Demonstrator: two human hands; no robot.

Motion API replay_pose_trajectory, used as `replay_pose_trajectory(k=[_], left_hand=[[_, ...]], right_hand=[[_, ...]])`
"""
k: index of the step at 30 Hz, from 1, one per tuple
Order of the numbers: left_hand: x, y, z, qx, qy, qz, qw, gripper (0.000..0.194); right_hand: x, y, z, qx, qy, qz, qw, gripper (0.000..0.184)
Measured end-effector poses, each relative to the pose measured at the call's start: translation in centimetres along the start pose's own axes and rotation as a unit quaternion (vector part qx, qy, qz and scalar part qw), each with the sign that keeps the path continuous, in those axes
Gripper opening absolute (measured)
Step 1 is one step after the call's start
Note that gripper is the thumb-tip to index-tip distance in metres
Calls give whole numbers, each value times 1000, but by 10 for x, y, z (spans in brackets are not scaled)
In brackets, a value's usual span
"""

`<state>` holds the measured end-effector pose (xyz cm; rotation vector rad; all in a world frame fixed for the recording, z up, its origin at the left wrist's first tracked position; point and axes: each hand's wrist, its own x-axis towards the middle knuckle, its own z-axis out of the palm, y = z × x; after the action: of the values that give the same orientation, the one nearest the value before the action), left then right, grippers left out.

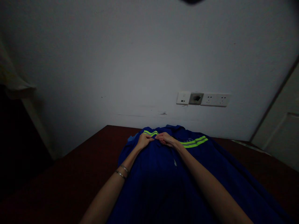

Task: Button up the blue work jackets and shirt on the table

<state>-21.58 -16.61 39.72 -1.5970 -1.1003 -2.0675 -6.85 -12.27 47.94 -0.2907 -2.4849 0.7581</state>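
Note:
A blue work jacket (158, 174) with yellow-green and grey reflective bands lies spread out before me. My left hand (144, 140) is closed on the cloth just below the left band (150, 133), thumb and fingers pinched together. Close beside it, my right hand (165, 139) also pinches the jacket near its front opening, with the fingers curled in. The two sets of fingertips almost meet. What exactly lies between them is too small and dark to make out. A small pale tag or zip end (175, 162) shows lower on the front, beside my right forearm.
The jacket rests on a dark red-brown tabletop (88, 155) that meets a grey wall (140, 62). Sockets and a switch panel (216, 99) are set in the wall. A pale door or panel (280, 130) stands at the right, and dark furniture (18, 140) at the left.

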Motion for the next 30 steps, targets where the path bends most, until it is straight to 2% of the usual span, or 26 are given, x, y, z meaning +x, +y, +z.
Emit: replay_pose_trajectory(k=[7,13,21,27,30], left_hand=[[1,-7,-1,-21,-6,11,1000,17],[2,-15,2,-58,-9,-10,998,20],[-1,-13,2,-118,-6,-46,992,22],[-2,-16,4,-144,-16,-47,988,24],[1,-17,-1,-126,-41,-35,991,24]], right_hand=[[4,17,6,70,0,-58,996,27],[9,28,8,98,22,-62,993,30],[9,29,8,114,14,-66,991,30],[11,32,11,125,22,-67,990,32],[10,33,12,125,20,-66,990,31]])
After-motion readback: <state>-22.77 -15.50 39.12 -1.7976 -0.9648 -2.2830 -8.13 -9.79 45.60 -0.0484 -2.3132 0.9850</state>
